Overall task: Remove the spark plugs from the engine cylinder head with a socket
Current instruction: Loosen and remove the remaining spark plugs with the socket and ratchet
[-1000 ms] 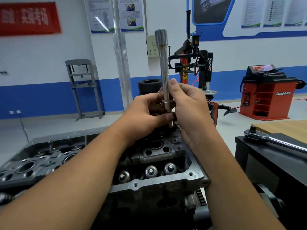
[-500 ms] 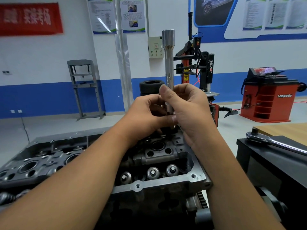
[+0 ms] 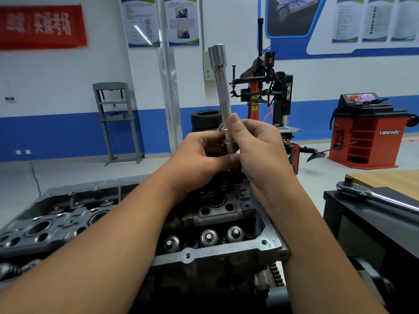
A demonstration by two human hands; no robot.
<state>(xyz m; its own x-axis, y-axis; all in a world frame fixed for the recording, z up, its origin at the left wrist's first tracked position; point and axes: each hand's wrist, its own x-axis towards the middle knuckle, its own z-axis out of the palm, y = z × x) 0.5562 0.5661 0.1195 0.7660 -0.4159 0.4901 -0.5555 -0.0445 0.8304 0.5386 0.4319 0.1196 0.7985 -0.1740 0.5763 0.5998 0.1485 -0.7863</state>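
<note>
Both hands are holding the socket (image 3: 223, 96) upright: the right hand (image 3: 260, 152) is pinching its shaft, the left hand (image 3: 201, 159) is curling round its lower end. Below the grip the cylinder head (image 3: 217, 223) is sitting; right of it the ratchet (image 3: 371, 196) is lying unused. No spark plug is showing; removal seems mostly ahead

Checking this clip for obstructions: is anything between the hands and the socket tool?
No. Both the left hand and right hand already grip the socket tool, held upright above the cylinder head. Nothing visible lies between them.
</note>
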